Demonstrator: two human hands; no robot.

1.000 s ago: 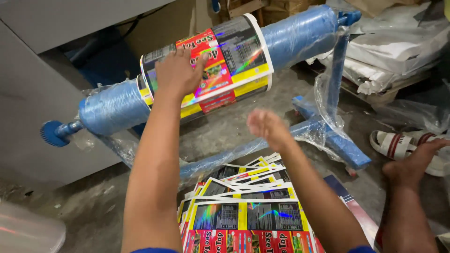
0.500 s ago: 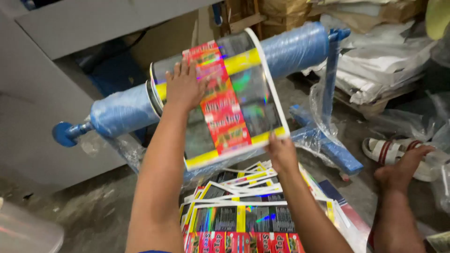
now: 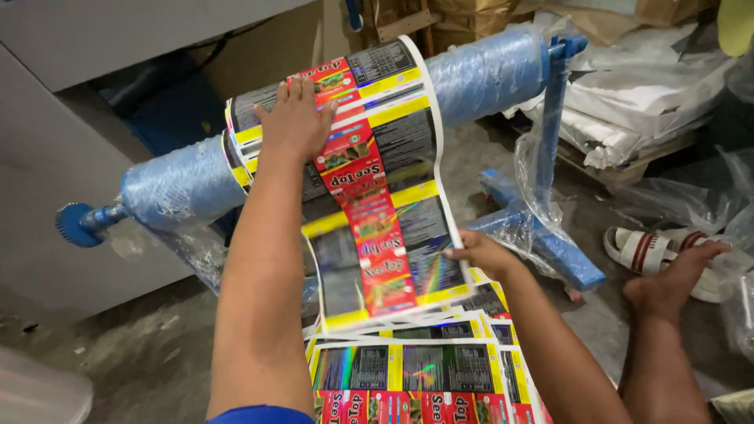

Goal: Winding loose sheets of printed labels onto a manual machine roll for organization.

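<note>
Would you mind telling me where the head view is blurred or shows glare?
Head view: the lower part of the printed sheet is smeared by motion blur, while the left hand on the roller is sharp; rainbow glare shows near the right hand; the wrapped blue roller shines softly; lighting is even.

My left hand (image 3: pixel 294 122) lies flat on a glossy printed film (image 3: pixel 377 196), smooth and slick, with patches that shimmer in rainbow colours. My right hand (image 3: pixel 483 253) pinches its lower edge. The film hangs from a roller (image 3: pixel 177 184) wrapped in blue cling plastic, wrinkled and shiny. The stand (image 3: pixel 554 118) looks like blue painted metal. Cut sheets (image 3: pixel 408 369) below have the same glossy, holographic finish. The floor (image 3: pixel 118 353) is rough, dusty concrete. Crumpled clear plastic (image 3: pixel 730 204) lies near a smooth rubbery sandal (image 3: pixel 644 247).
</note>
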